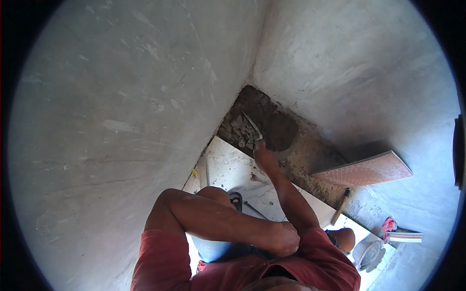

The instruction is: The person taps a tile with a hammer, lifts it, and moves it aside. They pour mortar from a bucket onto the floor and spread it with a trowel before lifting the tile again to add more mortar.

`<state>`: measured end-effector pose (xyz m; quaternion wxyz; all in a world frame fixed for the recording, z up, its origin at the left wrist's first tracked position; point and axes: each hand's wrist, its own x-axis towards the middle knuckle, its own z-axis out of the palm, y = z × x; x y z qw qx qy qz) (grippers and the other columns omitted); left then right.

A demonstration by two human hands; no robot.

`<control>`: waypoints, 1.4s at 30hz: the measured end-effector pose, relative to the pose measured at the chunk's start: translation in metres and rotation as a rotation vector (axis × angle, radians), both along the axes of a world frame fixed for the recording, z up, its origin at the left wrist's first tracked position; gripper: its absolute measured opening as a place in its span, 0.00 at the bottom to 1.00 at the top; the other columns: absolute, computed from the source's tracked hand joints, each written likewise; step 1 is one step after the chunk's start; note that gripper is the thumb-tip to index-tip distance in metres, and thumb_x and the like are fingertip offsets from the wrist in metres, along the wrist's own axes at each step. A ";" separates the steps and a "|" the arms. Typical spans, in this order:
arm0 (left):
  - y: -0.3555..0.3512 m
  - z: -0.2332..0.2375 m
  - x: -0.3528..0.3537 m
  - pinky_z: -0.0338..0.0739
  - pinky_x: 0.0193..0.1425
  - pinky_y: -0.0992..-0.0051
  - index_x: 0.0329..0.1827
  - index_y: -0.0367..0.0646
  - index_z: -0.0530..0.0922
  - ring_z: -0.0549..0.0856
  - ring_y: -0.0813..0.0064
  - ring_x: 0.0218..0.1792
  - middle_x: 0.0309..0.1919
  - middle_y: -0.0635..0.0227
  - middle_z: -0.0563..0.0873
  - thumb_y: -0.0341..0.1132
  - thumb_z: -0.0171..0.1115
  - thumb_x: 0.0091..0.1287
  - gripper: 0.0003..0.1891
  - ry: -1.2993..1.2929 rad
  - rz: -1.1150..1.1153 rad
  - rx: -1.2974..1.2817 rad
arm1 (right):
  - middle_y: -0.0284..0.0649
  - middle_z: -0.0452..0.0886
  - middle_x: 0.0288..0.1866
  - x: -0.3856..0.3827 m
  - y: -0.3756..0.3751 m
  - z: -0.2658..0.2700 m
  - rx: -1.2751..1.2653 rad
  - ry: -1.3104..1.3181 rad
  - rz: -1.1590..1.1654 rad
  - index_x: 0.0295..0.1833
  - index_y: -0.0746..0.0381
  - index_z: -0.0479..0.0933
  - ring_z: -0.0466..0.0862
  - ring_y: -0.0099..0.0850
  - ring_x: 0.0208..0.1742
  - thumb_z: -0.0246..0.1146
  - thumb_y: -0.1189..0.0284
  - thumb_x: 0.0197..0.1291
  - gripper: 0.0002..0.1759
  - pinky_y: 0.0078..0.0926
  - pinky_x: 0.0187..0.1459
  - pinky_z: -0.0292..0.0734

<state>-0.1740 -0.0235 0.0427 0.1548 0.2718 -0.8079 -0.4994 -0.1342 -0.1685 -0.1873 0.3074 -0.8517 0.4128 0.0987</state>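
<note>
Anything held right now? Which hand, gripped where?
Right hand holds a trowel by its handle, blade in the mortar at the corner. Left hand rests on the right arm, holding no tool.

1 head view, fisheye, facing steeply down into wall corner (252, 80), near.

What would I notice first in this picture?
Probably the dark patch of mortar in the corner where the grey walls meet, with the right hand holding a trowel in it. Next, the reddish tile propped up to the right of it, and the left hand resting on the right arm.
</note>
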 end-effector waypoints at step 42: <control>0.003 0.016 -0.006 0.76 0.25 0.66 0.18 0.43 0.80 0.84 0.66 0.23 0.18 0.60 0.82 0.33 0.56 0.49 0.07 -0.111 0.051 -0.009 | 0.59 0.80 0.31 -0.042 0.026 0.004 0.080 -0.055 0.152 0.61 0.59 0.60 0.80 0.58 0.34 0.54 0.59 0.59 0.27 0.55 0.40 0.73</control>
